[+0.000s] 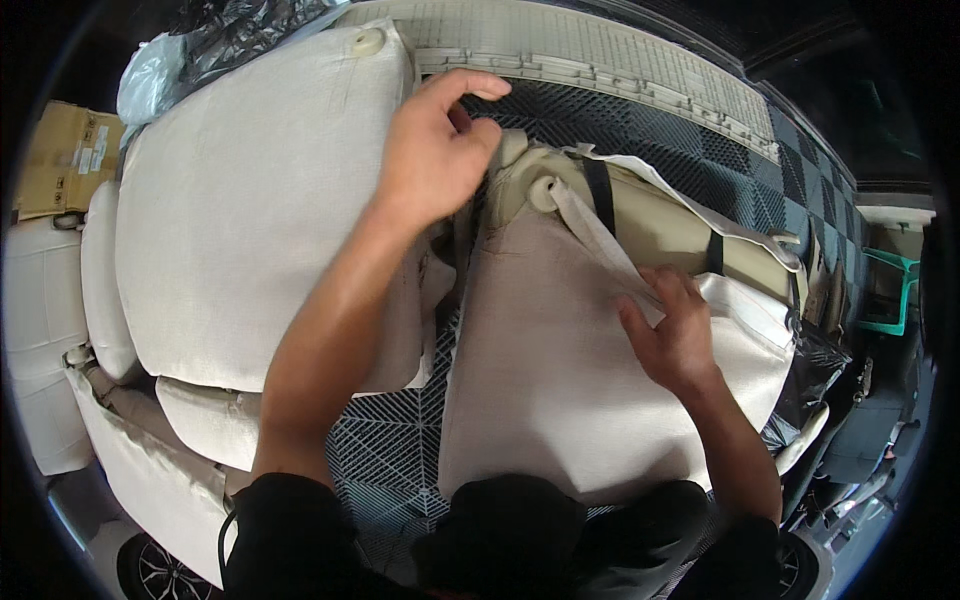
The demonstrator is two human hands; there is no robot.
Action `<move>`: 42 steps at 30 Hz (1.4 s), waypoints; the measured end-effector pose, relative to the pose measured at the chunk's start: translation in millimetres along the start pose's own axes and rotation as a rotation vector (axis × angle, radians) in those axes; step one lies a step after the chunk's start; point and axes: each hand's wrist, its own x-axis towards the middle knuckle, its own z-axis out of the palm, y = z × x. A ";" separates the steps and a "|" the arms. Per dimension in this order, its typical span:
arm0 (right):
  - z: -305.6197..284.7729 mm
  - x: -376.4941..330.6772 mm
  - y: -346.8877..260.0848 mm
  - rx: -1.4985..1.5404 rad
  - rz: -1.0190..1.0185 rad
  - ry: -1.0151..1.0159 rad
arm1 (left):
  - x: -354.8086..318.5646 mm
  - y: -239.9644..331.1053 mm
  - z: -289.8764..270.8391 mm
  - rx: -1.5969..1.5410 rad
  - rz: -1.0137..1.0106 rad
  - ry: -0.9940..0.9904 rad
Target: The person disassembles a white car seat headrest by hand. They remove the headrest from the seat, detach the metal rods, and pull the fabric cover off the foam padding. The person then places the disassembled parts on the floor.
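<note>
In front of me lies a car seat cushion (740,247) with a tan underside. A pale fabric seat cover (560,350) is partly drawn over it, and black straps (599,195) cross the tan part. A round plastic ring (545,194) shows at the cover's upper left corner. My right hand (675,335) has its fingers closed on a folded edge of the cover, near the cushion's middle. Above the gap between two seat pieces hovers my left hand (440,145), its thumb and forefinger apart with nothing between them.
A larger covered seat piece (250,220) lies on the left, with more pale seat parts (45,340) beyond. Behind are ribbed beige panels (600,60) on grey floor tiles (640,130). A cardboard box (65,160), black plastic bags (255,40) and a green stool (905,290) stand around.
</note>
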 end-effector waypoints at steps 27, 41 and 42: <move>30.6 115.6 0.3 0.238 0.023 0.139 | -11.0 -10.6 10.9 0.372 0.172 -0.492; 44.5 104.8 15.0 0.305 -0.140 0.323 | -17.7 -18.2 31.0 0.339 0.379 -0.360; 39.4 99.0 17.0 0.297 -0.147 0.323 | -18.9 -15.7 35.7 0.328 0.390 -0.348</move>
